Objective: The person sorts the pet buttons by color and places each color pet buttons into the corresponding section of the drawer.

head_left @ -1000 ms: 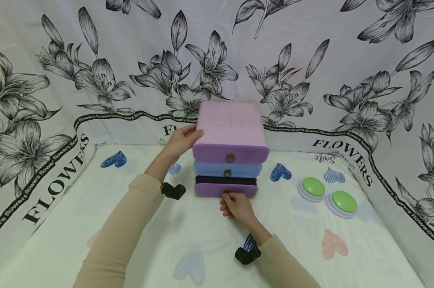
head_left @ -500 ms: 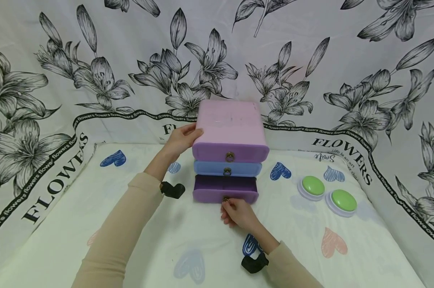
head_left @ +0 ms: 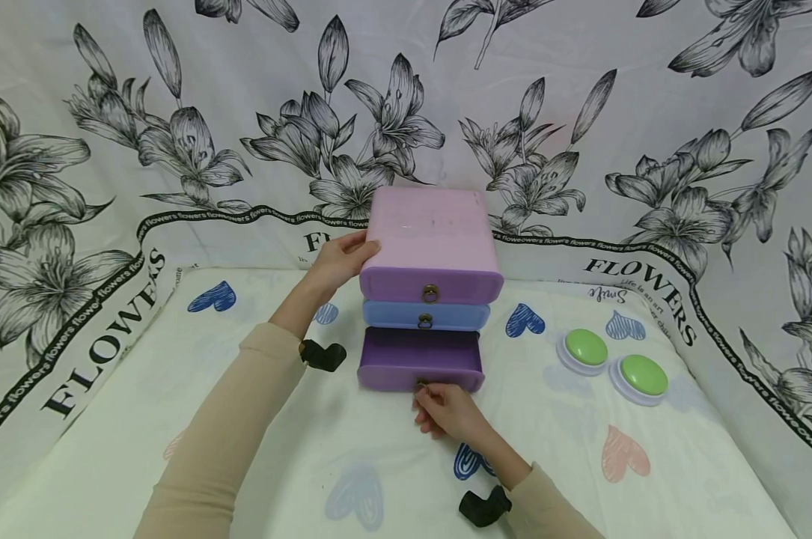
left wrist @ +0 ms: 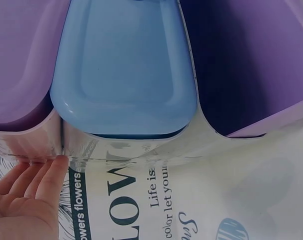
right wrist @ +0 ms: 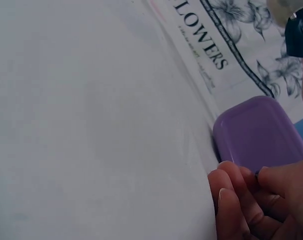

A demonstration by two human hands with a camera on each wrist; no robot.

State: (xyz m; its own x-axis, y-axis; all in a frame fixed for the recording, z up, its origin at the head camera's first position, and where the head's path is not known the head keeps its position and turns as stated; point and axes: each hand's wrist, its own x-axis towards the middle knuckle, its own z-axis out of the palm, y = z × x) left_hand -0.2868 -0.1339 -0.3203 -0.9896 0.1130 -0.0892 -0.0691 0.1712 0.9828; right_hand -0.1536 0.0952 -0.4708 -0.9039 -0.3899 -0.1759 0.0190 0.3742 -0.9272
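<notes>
A small drawer cabinet [head_left: 432, 224] with a pink top stands at the middle of the head view. Its purple top drawer [head_left: 395, 286] and blue middle drawer [head_left: 388, 315] are closed, each with a ring pull. The purple bottom drawer [head_left: 385, 379] is pulled out, and no contents show inside. My right hand [head_left: 453, 413] pinches that drawer's ring pull between thumb and finger, the ring mostly hidden by the fingertips [right wrist: 261, 180]. My left hand [head_left: 341, 262] rests against the cabinet's left side, thumb at the top edge; in the left wrist view its fingers [left wrist: 52, 180] lie straight along the side.
Two green push buttons [head_left: 586, 348] on white bases stand to the right of the cabinet. A white cloth [head_left: 278, 464] with printed hearts covers the surface. Behind the cabinet hangs a flower-printed curtain [head_left: 406, 97].
My right hand has drawn the purple bottom drawer further out toward me, showing more of its inside. My left hand has stayed on the cabinet's side.
</notes>
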